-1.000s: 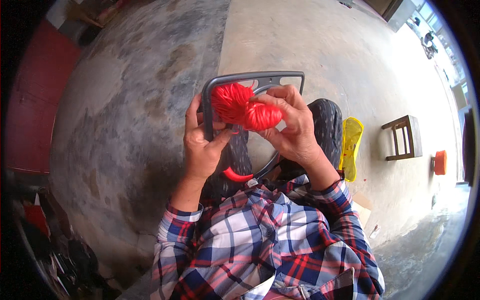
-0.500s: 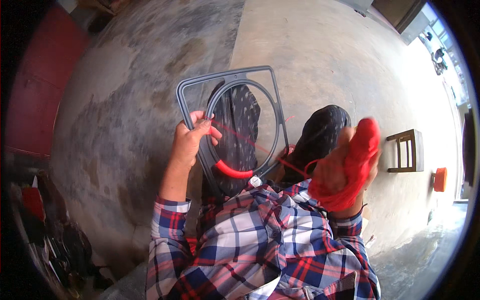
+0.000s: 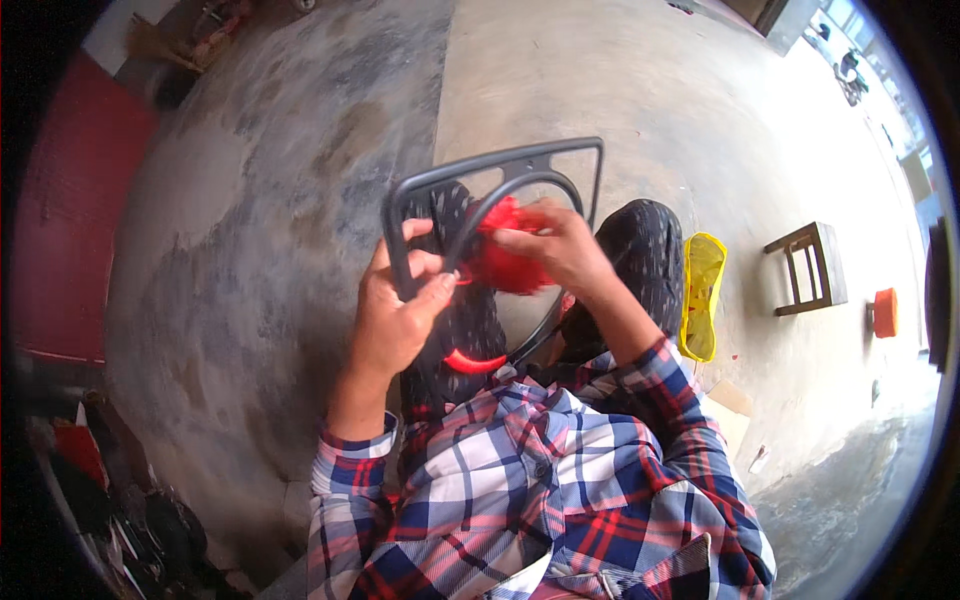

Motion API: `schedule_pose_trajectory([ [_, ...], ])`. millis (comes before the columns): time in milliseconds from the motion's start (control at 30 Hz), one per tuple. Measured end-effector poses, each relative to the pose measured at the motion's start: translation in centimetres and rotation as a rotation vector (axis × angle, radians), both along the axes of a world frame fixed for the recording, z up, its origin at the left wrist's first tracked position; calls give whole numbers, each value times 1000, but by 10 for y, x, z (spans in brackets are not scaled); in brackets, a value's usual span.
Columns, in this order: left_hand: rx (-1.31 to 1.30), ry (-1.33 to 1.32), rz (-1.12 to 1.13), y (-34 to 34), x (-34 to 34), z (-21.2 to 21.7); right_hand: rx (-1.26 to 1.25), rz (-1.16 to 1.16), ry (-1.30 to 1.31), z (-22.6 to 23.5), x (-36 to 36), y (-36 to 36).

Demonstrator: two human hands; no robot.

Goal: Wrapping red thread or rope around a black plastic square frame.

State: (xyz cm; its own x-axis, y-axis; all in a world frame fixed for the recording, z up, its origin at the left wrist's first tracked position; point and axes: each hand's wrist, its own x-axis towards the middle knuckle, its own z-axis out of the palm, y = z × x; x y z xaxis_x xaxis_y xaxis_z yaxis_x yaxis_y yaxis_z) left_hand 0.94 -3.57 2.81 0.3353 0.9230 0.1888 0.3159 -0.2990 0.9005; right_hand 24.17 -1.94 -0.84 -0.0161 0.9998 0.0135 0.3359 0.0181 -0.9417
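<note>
My left hand (image 3: 392, 312) grips the left side of a dark grey frame (image 3: 497, 160), a four-cornered rim with a round ring inside it. The frame is tilted over my lap. Red yarn is wound closely round the lower part of the ring, making a smooth red band (image 3: 473, 363). A loose bundle of red yarn (image 3: 508, 262) is in my right hand (image 3: 567, 248), at the ring's opening. That hand and the bundle are blurred, and some of its fingers are hidden by the yarn. Near my left thumb a bit of red strand shows against the ring.
My knees in dark patterned trousers (image 3: 643, 250) lie under the frame. Right of them stands a yellow basket (image 3: 703, 300), then a small wooden stool (image 3: 815, 265) and an orange object (image 3: 885, 313). Cardboard (image 3: 730, 415) lies nearby. Dark clutter (image 3: 150, 520) fills the lower left.
My right hand has swung left with the yarn bundle, from beyond my right knee to the ring's opening. The frame has shifted slightly right and turned. The yellow basket has come into sight.
</note>
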Motion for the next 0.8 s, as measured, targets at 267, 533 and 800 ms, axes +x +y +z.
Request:
schedule_pose_trajectory([
  [267, -222, -214, 53, -7, 12, -9, -156, 223, 890, 10, -12, -9],
  [533, 2, -296, -60, -4, 34, 10, 703, 30, -433, 59, -26, -19],
  [800, 344, 9, 73, 0, 10, -11, 474, -126, 655, 51, -1, -23],
])
